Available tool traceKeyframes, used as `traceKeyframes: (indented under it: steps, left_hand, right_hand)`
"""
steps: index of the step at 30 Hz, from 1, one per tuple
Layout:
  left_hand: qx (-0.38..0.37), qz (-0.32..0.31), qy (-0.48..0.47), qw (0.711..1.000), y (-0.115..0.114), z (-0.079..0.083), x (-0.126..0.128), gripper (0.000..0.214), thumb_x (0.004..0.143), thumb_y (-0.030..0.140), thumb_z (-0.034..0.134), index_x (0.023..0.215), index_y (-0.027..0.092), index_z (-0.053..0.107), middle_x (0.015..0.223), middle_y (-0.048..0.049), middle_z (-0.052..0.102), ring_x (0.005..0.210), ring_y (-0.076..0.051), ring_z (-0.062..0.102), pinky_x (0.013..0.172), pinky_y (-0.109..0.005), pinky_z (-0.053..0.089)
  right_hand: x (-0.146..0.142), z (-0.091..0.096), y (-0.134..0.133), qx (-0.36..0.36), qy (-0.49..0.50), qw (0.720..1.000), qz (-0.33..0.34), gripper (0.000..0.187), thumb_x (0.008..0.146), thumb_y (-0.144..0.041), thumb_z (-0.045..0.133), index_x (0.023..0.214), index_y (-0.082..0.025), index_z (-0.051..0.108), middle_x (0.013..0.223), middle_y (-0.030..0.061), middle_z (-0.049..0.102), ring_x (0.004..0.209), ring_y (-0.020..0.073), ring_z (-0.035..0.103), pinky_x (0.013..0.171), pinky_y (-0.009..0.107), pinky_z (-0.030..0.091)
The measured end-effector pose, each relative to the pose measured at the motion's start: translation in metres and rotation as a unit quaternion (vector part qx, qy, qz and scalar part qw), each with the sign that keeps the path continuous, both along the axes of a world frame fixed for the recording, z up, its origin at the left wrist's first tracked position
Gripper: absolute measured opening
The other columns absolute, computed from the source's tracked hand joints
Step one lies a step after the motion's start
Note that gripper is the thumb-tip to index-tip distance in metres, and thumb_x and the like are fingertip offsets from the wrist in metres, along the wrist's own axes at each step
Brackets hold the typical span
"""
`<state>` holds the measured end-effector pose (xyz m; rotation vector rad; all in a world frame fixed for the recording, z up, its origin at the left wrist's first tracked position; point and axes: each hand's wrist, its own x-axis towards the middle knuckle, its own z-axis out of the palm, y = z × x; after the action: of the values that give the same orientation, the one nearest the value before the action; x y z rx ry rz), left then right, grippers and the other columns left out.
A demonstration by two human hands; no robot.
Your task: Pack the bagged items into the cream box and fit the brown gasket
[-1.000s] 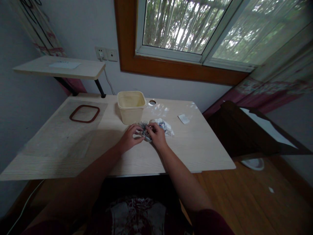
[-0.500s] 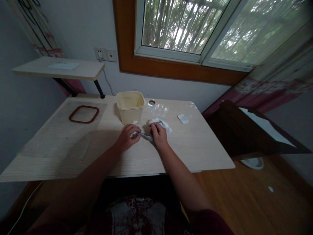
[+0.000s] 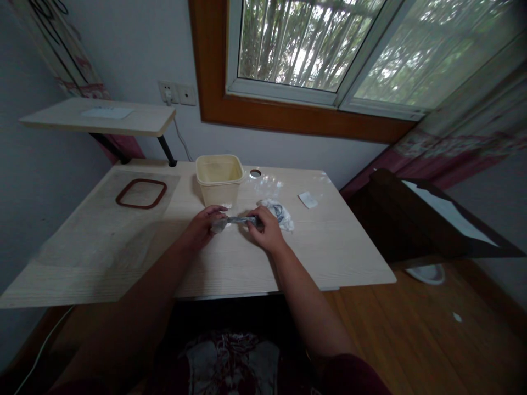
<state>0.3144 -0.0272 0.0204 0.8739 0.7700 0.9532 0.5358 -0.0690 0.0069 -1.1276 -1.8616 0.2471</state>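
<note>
My left hand (image 3: 205, 224) and my right hand (image 3: 264, 230) rest on the light wooden table (image 3: 337, 247). Between them they pinch a thin, crumpled plastic wrapper (image 3: 237, 220), pulled out into a narrow strip. Its bunched white end with a dark print (image 3: 283, 213) lies just right of my right hand. A cream plastic tub (image 3: 219, 179), open on top, stands right behind both hands.
A dark red rectangular ring (image 3: 141, 193) lies on a clear mat at the table's left. A small white scrap (image 3: 308, 199) and a round cable hole (image 3: 255, 173) are at the back. A raised shelf (image 3: 99, 116) stands at the far left, a dark chair (image 3: 411, 219) at the right.
My hands have moved apart, the left hand going left, and the bunched wrapper between them has been drawn out into a strip.
</note>
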Motion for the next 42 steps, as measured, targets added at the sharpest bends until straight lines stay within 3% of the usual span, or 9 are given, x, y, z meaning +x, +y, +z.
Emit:
traceKeyframes:
  steps: [5, 13, 21, 23, 26, 29, 33, 38, 42]
  left_hand:
    - [-0.032, -0.011, -0.019, 0.999, 0.001, 0.001, -0.004, 0.030, 0.069, 0.021, 0.079, 0.095, 0.013, 0.066, 0.064, 0.0023, 0.060, 0.047, -0.005, 0.052, 0.043, -0.016, 0.037]
    - [-0.031, -0.035, 0.036, 0.998, 0.004, -0.010, -0.004, 0.027, 0.065, 0.026, 0.081, 0.087, 0.014, 0.070, 0.064, 0.0014, 0.061, 0.050, -0.008, 0.052, 0.044, -0.018, 0.035]
    - [0.043, -0.039, -0.035, 0.998, 0.000, -0.012, -0.001, 0.030, 0.072, 0.030, 0.076, 0.099, 0.016, 0.072, 0.099, -0.0078, 0.069, 0.090, -0.017, 0.063, 0.072, -0.025, 0.052]
    - [0.086, -0.061, -0.065, 0.992, -0.003, -0.013, -0.001, 0.041, 0.073, 0.032, 0.077, 0.112, 0.019, 0.069, 0.117, -0.0104, 0.066, 0.106, -0.023, 0.061, 0.084, -0.033, 0.054]
    - [0.135, -0.067, -0.043, 0.988, -0.007, -0.014, 0.003, 0.073, 0.058, 0.024, 0.088, 0.126, 0.024, 0.060, 0.133, -0.0101, 0.059, 0.116, -0.028, 0.058, 0.088, -0.039, 0.055]
    - [0.154, -0.024, 0.060, 0.986, -0.010, -0.013, 0.007, 0.078, 0.048, 0.016, 0.092, 0.120, 0.024, 0.063, 0.120, -0.0071, 0.065, 0.106, -0.024, 0.062, 0.084, -0.032, 0.054]
    - [0.152, 0.085, 0.182, 0.968, -0.008, -0.010, 0.007, 0.026, 0.065, 0.027, 0.085, 0.084, 0.019, 0.070, 0.079, -0.0018, 0.068, 0.077, -0.016, 0.062, 0.070, -0.024, 0.049]
    - [0.118, 0.176, 0.119, 0.970, -0.001, -0.015, 0.001, 0.024, 0.071, 0.036, 0.079, 0.078, 0.019, 0.065, 0.065, 0.0019, 0.061, 0.058, -0.011, 0.051, 0.054, -0.021, 0.039]
    - [0.058, 0.172, 0.078, 0.980, 0.003, -0.011, -0.001, 0.027, 0.066, 0.033, 0.080, 0.084, 0.019, 0.064, 0.067, 0.0023, 0.062, 0.059, -0.011, 0.052, 0.051, -0.021, 0.036]
  right_hand:
    - [-0.001, -0.001, 0.000, 0.018, 0.019, 1.000, -0.006, 0.009, 0.085, -0.023, 0.060, 0.093, -0.022, 0.062, 0.085, 0.0045, 0.062, 0.084, 0.0214, 0.059, 0.078, 0.036, 0.047]
    - [0.005, -0.009, 0.002, 0.003, 0.127, 0.984, -0.126, 0.014, 0.090, -0.034, 0.060, 0.095, -0.023, 0.066, 0.090, 0.0039, 0.070, 0.084, 0.0215, 0.064, 0.079, 0.035, 0.050]
    - [0.003, -0.008, 0.003, -0.020, 0.099, 0.978, -0.183, 0.025, 0.094, -0.044, 0.057, 0.092, -0.022, 0.068, 0.083, 0.0032, 0.071, 0.077, 0.0202, 0.065, 0.075, 0.033, 0.050]
    - [0.002, -0.009, 0.003, -0.025, 0.088, 0.976, -0.199, 0.026, 0.094, -0.045, 0.057, 0.092, -0.022, 0.068, 0.081, 0.0031, 0.071, 0.076, 0.0198, 0.065, 0.073, 0.032, 0.049]
    - [0.001, -0.010, 0.003, -0.027, 0.057, 0.977, -0.206, 0.025, 0.095, -0.043, 0.056, 0.093, -0.022, 0.068, 0.083, 0.0039, 0.071, 0.076, 0.0198, 0.065, 0.073, 0.032, 0.049]
    - [-0.001, -0.012, 0.002, -0.020, 0.014, 0.983, -0.182, 0.022, 0.095, -0.041, 0.057, 0.095, -0.022, 0.068, 0.084, 0.0047, 0.072, 0.077, 0.0197, 0.066, 0.072, 0.031, 0.048]
    - [-0.002, -0.009, -0.001, -0.002, -0.028, 0.991, -0.127, 0.018, 0.093, -0.037, 0.060, 0.099, -0.022, 0.068, 0.088, 0.0063, 0.073, 0.080, 0.0209, 0.067, 0.075, 0.033, 0.049]
    - [0.006, 0.002, -0.005, 0.014, -0.081, 0.994, -0.077, 0.017, 0.091, -0.027, 0.059, 0.105, -0.023, 0.068, 0.092, 0.0074, 0.071, 0.086, 0.0222, 0.066, 0.078, 0.034, 0.050]
    - [0.024, 0.015, -0.008, 0.026, -0.104, 0.992, -0.062, 0.014, 0.093, -0.026, 0.056, 0.100, -0.023, 0.067, 0.088, 0.0068, 0.069, 0.083, 0.0210, 0.063, 0.075, 0.032, 0.049]
